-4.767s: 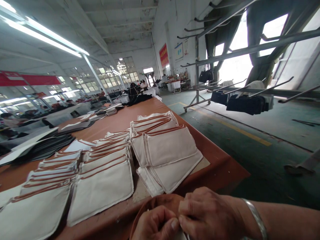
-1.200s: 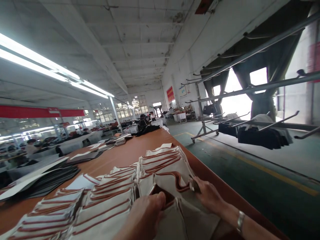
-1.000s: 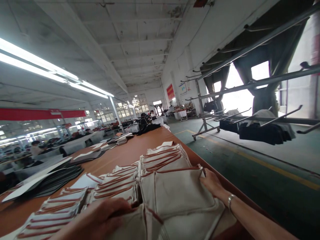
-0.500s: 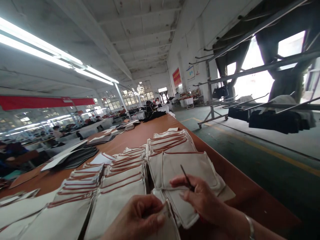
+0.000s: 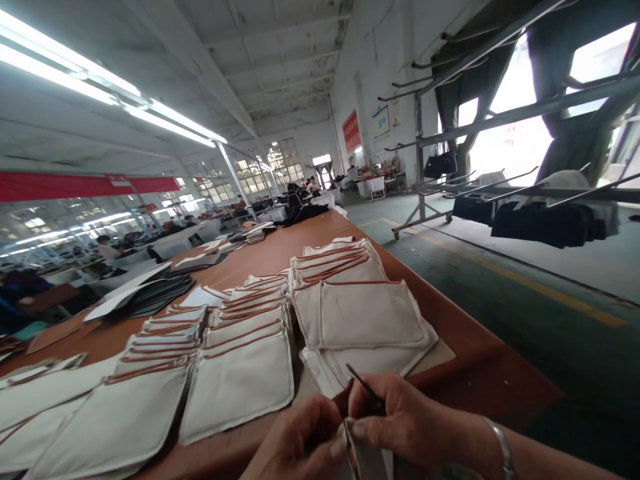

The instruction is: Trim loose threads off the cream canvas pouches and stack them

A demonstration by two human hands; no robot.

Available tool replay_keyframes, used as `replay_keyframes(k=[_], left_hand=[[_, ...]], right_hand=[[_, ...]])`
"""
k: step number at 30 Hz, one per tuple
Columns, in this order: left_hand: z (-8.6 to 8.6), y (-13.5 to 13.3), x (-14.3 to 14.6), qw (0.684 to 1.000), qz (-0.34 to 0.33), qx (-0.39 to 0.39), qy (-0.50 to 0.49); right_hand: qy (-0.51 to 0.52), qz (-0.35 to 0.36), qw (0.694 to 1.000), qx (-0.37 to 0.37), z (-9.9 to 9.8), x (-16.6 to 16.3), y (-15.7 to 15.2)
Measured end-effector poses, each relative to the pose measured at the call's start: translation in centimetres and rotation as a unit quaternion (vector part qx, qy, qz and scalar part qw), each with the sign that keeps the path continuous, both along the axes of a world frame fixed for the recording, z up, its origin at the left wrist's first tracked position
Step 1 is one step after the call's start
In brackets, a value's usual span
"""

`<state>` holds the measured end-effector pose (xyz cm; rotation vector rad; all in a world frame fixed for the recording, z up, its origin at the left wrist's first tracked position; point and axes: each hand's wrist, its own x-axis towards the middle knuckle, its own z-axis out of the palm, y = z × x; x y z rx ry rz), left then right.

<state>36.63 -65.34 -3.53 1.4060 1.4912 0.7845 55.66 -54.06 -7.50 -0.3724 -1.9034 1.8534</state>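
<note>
Long orange-brown worktable (image 5: 465, 347) runs from 6 toward 12 o'clock. Rows of finished flat cream canvas pouches with brown trim (image 5: 240, 380) cover it from 9 to 1 o'clock, so much looks done; judging by that, you're on one more piece. Top pouch of the right stack (image 5: 370, 313) lies flat and neat. At 6 o'clock, your left hand (image 5: 300, 447) pinches the small cream fabric piece (image 5: 367, 460) edge. Your right hand (image 5: 405, 420) grips it too, closed around a thin dark pointed tool (image 5: 363, 383).
</note>
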Motion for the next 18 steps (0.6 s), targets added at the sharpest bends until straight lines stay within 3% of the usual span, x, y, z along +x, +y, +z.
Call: replay_keyframes(k=[4, 6, 11, 13, 18], left_hand=[[-0.1, 0.1, 0.3, 1.000, 0.000, -0.009, -0.001], [-0.3, 0.1, 0.3, 0.999, 0.005, -0.042, -0.021], [-1.7, 0.1, 0.5, 0.971, 0.039, -0.085, -0.221], [-1.9, 0.2, 0.8, 0.956, 0.041, -0.094, -0.275], [-1.3, 0.5, 1.5, 0.955, 0.030, -0.075, -0.286]], right_hand=[[-0.033, -0.011, 0.999, 0.029, 0.7, 0.3, -0.3], [-0.048, -0.009, 0.999, 0.010, 1.1, 0.4, -0.3], [-0.077, 0.039, 0.979, -0.183, 1.5, 0.1, -0.2], [-0.068, 0.042, 0.973, -0.218, 1.4, -0.2, -0.3], [-0.047, 0.024, 0.982, -0.183, 0.5, -0.2, -0.4]])
